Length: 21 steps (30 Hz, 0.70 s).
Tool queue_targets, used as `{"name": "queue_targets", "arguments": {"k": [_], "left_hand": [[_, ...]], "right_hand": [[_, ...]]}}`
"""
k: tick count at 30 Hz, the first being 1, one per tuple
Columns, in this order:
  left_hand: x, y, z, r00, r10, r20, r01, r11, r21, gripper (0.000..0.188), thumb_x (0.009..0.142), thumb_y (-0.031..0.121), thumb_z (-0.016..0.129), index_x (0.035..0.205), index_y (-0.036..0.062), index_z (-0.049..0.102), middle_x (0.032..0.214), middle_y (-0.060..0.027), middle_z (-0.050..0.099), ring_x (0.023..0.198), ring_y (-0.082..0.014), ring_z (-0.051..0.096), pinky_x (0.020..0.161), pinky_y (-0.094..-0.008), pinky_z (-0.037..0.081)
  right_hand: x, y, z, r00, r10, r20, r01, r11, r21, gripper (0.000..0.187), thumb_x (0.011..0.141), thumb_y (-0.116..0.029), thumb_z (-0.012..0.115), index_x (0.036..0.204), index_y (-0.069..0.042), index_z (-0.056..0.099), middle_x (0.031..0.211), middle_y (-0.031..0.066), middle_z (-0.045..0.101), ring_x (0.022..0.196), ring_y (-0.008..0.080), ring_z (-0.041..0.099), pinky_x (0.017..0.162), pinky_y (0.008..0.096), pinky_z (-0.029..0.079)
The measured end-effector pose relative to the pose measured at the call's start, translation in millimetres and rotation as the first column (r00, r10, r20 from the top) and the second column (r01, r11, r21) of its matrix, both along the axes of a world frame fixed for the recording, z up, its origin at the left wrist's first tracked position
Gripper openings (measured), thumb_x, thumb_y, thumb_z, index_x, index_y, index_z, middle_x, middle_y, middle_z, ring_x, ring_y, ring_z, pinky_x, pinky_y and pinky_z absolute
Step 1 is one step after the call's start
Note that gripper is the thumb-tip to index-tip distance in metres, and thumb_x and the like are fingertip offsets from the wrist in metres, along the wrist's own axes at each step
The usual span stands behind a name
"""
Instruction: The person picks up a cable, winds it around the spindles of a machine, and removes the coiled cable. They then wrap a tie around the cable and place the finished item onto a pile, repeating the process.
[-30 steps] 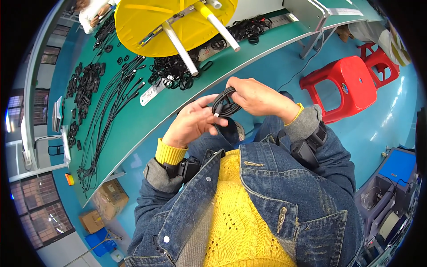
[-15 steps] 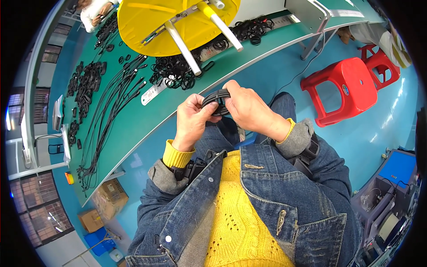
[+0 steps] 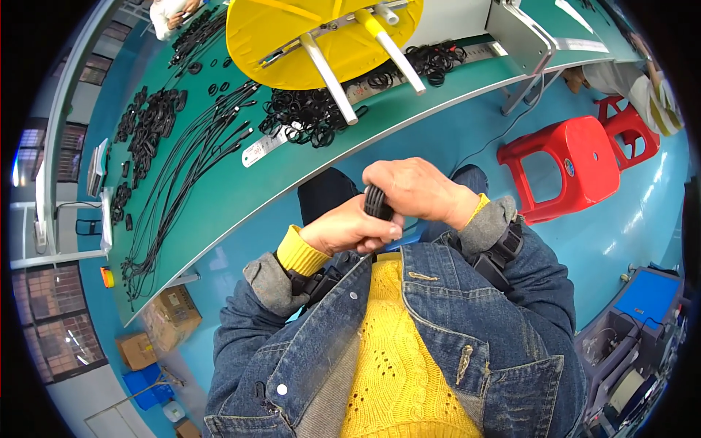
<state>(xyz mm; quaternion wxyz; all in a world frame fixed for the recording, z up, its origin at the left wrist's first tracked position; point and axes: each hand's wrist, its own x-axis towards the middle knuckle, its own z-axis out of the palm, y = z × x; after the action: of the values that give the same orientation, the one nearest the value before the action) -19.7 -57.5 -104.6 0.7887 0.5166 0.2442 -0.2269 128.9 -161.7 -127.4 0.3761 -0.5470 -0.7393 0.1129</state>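
A coiled black cable [image 3: 377,202] is held between my two hands, over my lap and off the table's front edge. My left hand [image 3: 352,225] grips it from the left and below, thumb and fingers closed round the coil. From above and the right, my right hand [image 3: 418,188] is closed on the same coil, its fingertips mostly hidden behind it. The coil now shows edge-on, its stacked turns side by side. On the green table [image 3: 241,190] ahead lie long straight black cables [image 3: 193,157] with plugs at their ends.
Piles of small black coils [image 3: 150,120] and black loops [image 3: 307,117] cover parts of the table. A yellow round stool with metal legs [image 3: 321,44] lies upturned there. Red plastic stools [image 3: 577,168] stand at right, cardboard boxes [image 3: 171,317] at lower left. Another person [image 3: 171,14] sits far left.
Both hands have moved lower and nearer my body with the coil. The coil has turned from showing its ring opening to edge-on. The whole view has shifted slightly.
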Motion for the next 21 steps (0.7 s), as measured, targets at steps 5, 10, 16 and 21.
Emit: {"name": "queue_targets", "arguments": {"k": [5, 10, 16, 21], "left_hand": [[4, -1, -21, 0.973, -0.09, 0.213, -0.102, 0.66, 0.744, 0.027, 0.077, 0.008, 0.064, 0.099, -0.0021, 0.053, 0.083, -0.0078, 0.062, 0.073, -0.0159, 0.061, 0.061, -0.0275, 0.047], [2, -4, -17, 0.945, -0.161, 0.285, -0.169, 0.504, 0.847, 0.029, 0.069, 0.011, 0.065, 0.092, -0.0043, 0.055, 0.078, -0.0205, 0.063, 0.074, -0.0298, 0.065, 0.061, -0.0366, 0.05], [-1, -7, -9, 0.92, -0.322, 0.225, -0.057, 0.457, 0.888, 0.021, 0.073, 0.011, 0.065, 0.086, -0.0045, 0.06, 0.08, -0.0152, 0.062, 0.07, -0.0207, 0.061, 0.059, -0.0318, 0.049], [5, -2, 7, 0.983, -0.132, -0.13, 0.177, 0.88, 0.44, 0.026, 0.078, 0.012, 0.065, 0.098, -0.0033, 0.059, 0.085, -0.0113, 0.062, 0.06, -0.0141, 0.055, 0.052, -0.0256, 0.046]], "right_hand": [[3, -7, 9, 0.977, -0.123, -0.177, 0.09, 0.979, -0.184, 0.031, 0.074, -0.02, 0.061, 0.094, -0.003, 0.045, 0.078, 0.0153, 0.059, 0.071, 0.0373, 0.058, 0.06, 0.0435, 0.046], [-13, -5, 21, 0.973, -0.228, -0.041, 0.219, 0.962, -0.165, 0.027, 0.077, -0.025, 0.056, 0.089, -0.002, 0.049, 0.072, 0.0192, 0.058, 0.07, 0.0393, 0.058, 0.06, 0.0449, 0.046], [-21, -2, 11, 0.953, -0.295, -0.071, 0.273, 0.936, -0.222, 0.029, 0.081, -0.027, 0.054, 0.075, 0.002, 0.056, 0.062, 0.0213, 0.057, 0.065, 0.0422, 0.057, 0.06, 0.0454, 0.046], [-23, 7, -2, 0.863, -0.427, -0.272, 0.279, 0.849, -0.448, 0.043, 0.085, -0.032, 0.048, 0.064, 0.005, 0.056, 0.06, 0.0227, 0.056, 0.064, 0.0425, 0.057, 0.062, 0.0473, 0.046]]}}
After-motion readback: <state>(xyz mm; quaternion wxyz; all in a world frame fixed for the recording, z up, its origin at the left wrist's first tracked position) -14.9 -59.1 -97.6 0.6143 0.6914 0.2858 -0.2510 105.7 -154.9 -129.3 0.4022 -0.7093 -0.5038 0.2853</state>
